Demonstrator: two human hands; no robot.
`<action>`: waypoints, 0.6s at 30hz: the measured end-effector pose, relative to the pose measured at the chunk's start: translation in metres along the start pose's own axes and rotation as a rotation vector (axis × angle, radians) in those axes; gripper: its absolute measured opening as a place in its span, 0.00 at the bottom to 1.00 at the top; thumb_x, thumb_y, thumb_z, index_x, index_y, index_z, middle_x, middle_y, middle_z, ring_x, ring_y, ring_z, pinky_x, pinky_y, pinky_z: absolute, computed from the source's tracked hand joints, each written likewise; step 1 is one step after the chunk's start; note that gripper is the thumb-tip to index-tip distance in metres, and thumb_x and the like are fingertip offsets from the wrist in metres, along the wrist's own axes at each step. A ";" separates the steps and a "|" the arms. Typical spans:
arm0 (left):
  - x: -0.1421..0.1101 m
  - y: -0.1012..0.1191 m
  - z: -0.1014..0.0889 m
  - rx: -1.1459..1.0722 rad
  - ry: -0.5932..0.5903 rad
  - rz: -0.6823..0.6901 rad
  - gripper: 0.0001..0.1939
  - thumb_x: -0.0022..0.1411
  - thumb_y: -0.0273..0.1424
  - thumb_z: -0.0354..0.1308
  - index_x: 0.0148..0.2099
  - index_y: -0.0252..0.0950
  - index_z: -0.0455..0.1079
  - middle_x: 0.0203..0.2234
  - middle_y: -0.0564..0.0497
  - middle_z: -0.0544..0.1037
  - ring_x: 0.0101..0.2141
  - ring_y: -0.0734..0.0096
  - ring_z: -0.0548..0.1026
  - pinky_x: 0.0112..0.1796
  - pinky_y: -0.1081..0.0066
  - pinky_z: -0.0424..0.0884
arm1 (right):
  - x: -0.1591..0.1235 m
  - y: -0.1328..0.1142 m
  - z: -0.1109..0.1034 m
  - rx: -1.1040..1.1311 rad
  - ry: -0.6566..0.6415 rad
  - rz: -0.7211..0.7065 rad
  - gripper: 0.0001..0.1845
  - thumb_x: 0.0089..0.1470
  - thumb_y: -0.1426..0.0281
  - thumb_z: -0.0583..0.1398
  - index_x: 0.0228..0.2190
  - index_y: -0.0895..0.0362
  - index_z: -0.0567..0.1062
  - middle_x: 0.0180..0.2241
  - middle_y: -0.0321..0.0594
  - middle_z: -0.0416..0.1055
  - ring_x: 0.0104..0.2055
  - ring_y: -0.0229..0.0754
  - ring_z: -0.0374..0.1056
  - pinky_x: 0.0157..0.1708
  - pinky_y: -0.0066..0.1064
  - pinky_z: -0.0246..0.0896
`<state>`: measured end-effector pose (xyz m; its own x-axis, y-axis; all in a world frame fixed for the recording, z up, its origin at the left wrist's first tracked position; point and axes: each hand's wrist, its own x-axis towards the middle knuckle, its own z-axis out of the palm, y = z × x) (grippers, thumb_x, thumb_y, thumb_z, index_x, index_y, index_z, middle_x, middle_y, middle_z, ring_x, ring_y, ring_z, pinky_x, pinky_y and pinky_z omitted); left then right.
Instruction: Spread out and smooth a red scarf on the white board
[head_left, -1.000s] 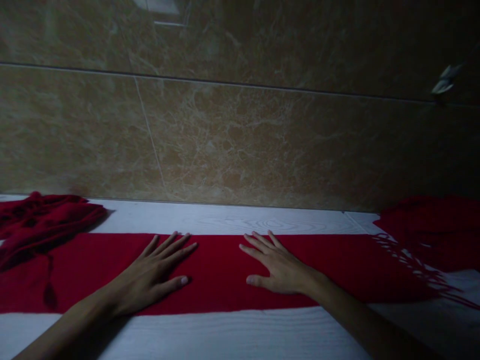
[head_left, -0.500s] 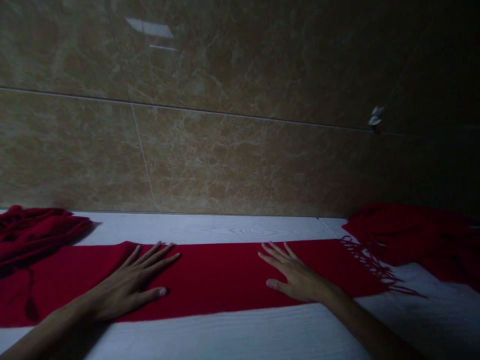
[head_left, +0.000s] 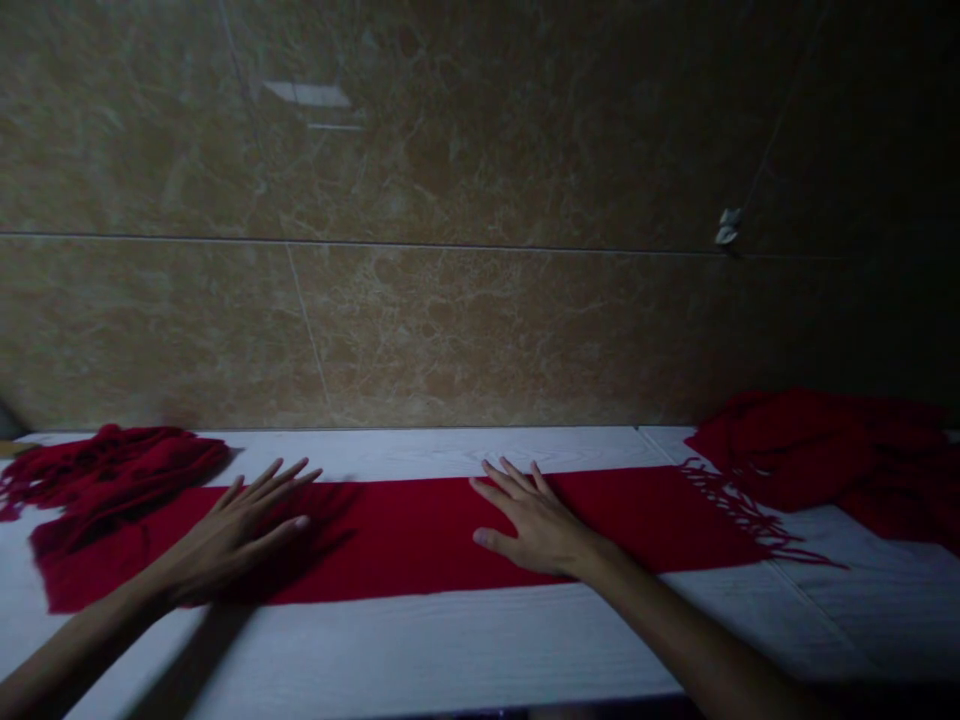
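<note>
A red scarf (head_left: 405, 535) lies stretched flat across the white wood-grain table, its fringe spread at the right end. My left hand (head_left: 244, 525) hovers over the scarf's left part with fingers extended, casting a shadow on the cloth. Near the middle, my right hand (head_left: 529, 520) rests palm down on the scarf, fingers spread. Neither hand grips anything. Toward the left end, a bunched red fringed cloth (head_left: 142, 465) lies partly on the flat scarf; whether the two are one piece I cannot tell.
Another heap of red cloth (head_left: 817, 450) lies at the back right, beside the fringe. A brown marbled tile wall (head_left: 450, 340) rises directly behind the table (head_left: 420, 650). A small white fixture (head_left: 727, 227) sits on the wall at right.
My left hand has lifted off the scarf and moved left. My right hand has slid left along the cloth. The view has shifted, showing more of the left end and the table's front edge.
</note>
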<state>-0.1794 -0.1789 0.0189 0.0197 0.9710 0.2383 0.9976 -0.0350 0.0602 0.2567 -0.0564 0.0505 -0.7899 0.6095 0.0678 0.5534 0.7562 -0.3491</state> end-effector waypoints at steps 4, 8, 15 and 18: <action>-0.009 -0.024 -0.014 0.073 0.036 -0.119 0.33 0.68 0.49 0.48 0.71 0.44 0.56 0.69 0.46 0.58 0.69 0.44 0.50 0.63 0.37 0.53 | 0.004 0.008 0.020 -0.012 -0.092 0.084 0.43 0.63 0.41 0.50 0.69 0.52 0.53 0.72 0.45 0.39 0.74 0.55 0.31 0.68 0.63 0.20; -0.032 -0.052 -0.027 0.125 0.116 -0.337 0.29 0.72 0.42 0.44 0.71 0.39 0.57 0.69 0.42 0.58 0.70 0.45 0.47 0.63 0.32 0.46 | -0.010 0.034 0.028 -0.054 -0.085 0.118 0.42 0.63 0.41 0.47 0.69 0.50 0.53 0.72 0.42 0.40 0.74 0.53 0.32 0.69 0.59 0.21; -0.069 -0.086 -0.029 0.097 0.139 -0.638 0.27 0.74 0.40 0.40 0.69 0.39 0.59 0.70 0.41 0.58 0.69 0.41 0.53 0.59 0.25 0.50 | -0.039 0.072 0.012 -0.104 -0.114 0.151 0.43 0.61 0.39 0.49 0.69 0.47 0.53 0.72 0.40 0.42 0.74 0.54 0.35 0.70 0.60 0.25; -0.078 -0.098 -0.027 0.149 0.175 -0.727 0.26 0.73 0.40 0.40 0.67 0.38 0.62 0.66 0.42 0.66 0.65 0.45 0.63 0.58 0.35 0.62 | -0.043 0.082 0.006 -0.097 -0.130 0.190 0.43 0.59 0.39 0.51 0.68 0.44 0.54 0.72 0.39 0.42 0.73 0.56 0.35 0.69 0.62 0.25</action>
<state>-0.2807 -0.2578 0.0202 -0.6442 0.6853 0.3397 0.7542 0.6431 0.1327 0.3341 -0.0218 0.0131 -0.6928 0.7122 -0.1131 0.7134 0.6539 -0.2520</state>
